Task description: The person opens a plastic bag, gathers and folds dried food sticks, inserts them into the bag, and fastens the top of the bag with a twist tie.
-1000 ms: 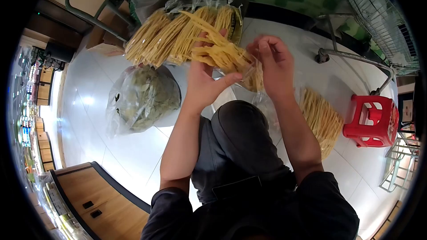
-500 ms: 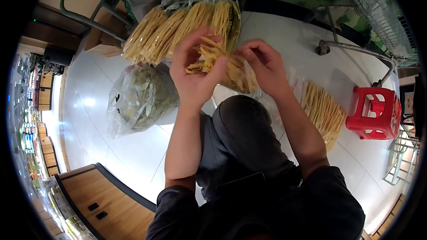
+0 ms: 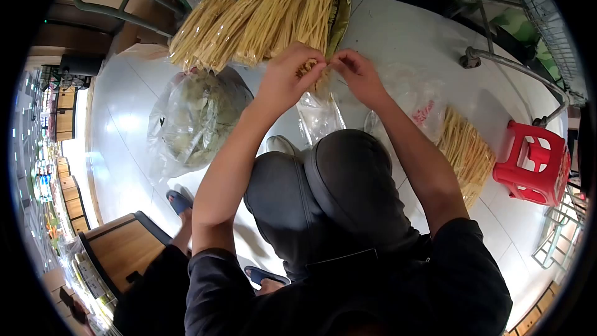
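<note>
My left hand (image 3: 292,74) is closed around the yellow sticks (image 3: 307,67), only a little of which shows between its fingers. Close beside it, my right hand (image 3: 357,74) pinches at the same spot; what lies between its fingertips is too small to make out. A clear plastic bag (image 3: 320,117) hangs or lies just below the hands. Beyond them stand several clear bags of long yellow sticks (image 3: 267,22) in a row. Another bundle of sticks (image 3: 465,155) lies on the floor to the right, near clear plastic with red print (image 3: 424,112).
A plastic bag of greenish leafy goods (image 3: 199,118) sits on the floor at left. A red stool (image 3: 536,162) and a metal cart (image 3: 497,56) stand at right. Another person's sandalled foot (image 3: 180,201) shows beside a wooden cabinet (image 3: 127,249).
My hands have come together, and the yellow sticks are now mostly hidden in my left hand. The other person's feet and dark clothing have appeared at lower left.
</note>
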`<state>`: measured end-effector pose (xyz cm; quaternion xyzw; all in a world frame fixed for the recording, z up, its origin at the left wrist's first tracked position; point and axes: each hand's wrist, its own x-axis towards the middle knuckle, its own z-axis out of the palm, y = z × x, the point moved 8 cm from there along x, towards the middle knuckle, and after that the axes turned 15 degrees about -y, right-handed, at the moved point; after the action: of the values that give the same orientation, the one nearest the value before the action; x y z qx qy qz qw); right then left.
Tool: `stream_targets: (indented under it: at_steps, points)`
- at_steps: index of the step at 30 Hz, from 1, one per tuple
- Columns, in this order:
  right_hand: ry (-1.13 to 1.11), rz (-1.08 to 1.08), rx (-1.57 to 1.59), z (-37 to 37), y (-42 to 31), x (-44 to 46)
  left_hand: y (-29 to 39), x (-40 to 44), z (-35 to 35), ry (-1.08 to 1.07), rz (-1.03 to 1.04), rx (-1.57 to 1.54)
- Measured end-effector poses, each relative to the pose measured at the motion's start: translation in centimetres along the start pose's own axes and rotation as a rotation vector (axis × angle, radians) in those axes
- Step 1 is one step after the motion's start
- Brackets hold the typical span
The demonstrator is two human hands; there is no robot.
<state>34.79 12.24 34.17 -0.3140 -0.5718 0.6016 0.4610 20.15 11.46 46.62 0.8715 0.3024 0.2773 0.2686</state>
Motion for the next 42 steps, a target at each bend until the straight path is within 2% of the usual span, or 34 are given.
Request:
stream_targets:
  at_steps: [2, 6, 9, 11, 14, 17, 21, 24, 26, 30, 32, 33, 35, 36, 38, 42]
  points:
    - [-0.022, 0.134, -0.13, -0.3, 3.3, 0.5, -2.8, -0.8, 2.1, -0.071, -0.035, 0.012]
    - [-0.037, 0.193, -0.244, -1.1, 8.4, 1.2, -6.4, -2.3, 4.0, -0.057, -0.024, -0.006]
    - [-0.075, 0.207, -0.228, -0.4, 9.6, 1.3, -8.5, -3.0, 4.5, -0.065, -0.162, -0.035]
    - [-0.02, 0.058, -0.258, 0.3, 7.5, 1.7, -8.5, -3.1, 4.2, -0.018, -0.118, -0.014]
    - [-0.115, 0.103, -0.309, 0.6, 5.8, 2.4, -7.8, -2.6, 3.8, -0.049, -0.043, 0.065]
    - [-0.086, 0.112, -0.357, 0.5, 4.7, 2.9, -6.2, -1.6, 2.7, -0.05, 0.017, 0.19]
    - [-0.117, 0.145, -0.347, 1.1, 3.8, 2.8, -4.5, -0.9, 1.3, -0.02, 0.018, 0.205]
    - [-0.139, 0.247, -0.3, 1.2, 5.0, 2.7, -4.5, -1.6, 1.2, -0.053, 0.059, 0.257]
    - [-0.153, 0.09, -0.374, 1.3, 4.7, 2.6, -5.1, -2.2, 3.2, -0.297, 0.074, 0.369]
    - [-0.124, 0.122, -0.135, 0.8, 6.4, 1.9, -4.3, -3.4, 2.2, -0.318, 0.149, 0.428]
    - [0.041, 0.22, 0.096, -0.2, 6.8, 1.5, -5.1, -4.4, 1.1, -0.188, 0.019, 0.247]
    - [0.036, 0.22, 0.097, -0.2, 6.5, 1.5, -5.5, -5.0, 0.8, -0.142, -0.023, 0.186]
    - [-0.003, 0.197, 0.073, -0.1, 5.0, 1.8, -8.5, -7.1, 0.4, 0.11, -0.197, -0.171]
    - [-0.004, 0.197, 0.07, -0.1, 4.2, 1.9, -9.6, -7.9, 0.9, 0.113, -0.197, -0.172]
    - [0.01, 0.261, 0.015, 0.0, 2.9, 2.0, -13.4, -9.1, 3.1, -0.059, -0.496, -0.437]
    - [0.008, 0.209, 0.034, -0.4, 1.8, 1.8, -13.2, -8.9, 3.0, 0.065, -0.546, -0.477]
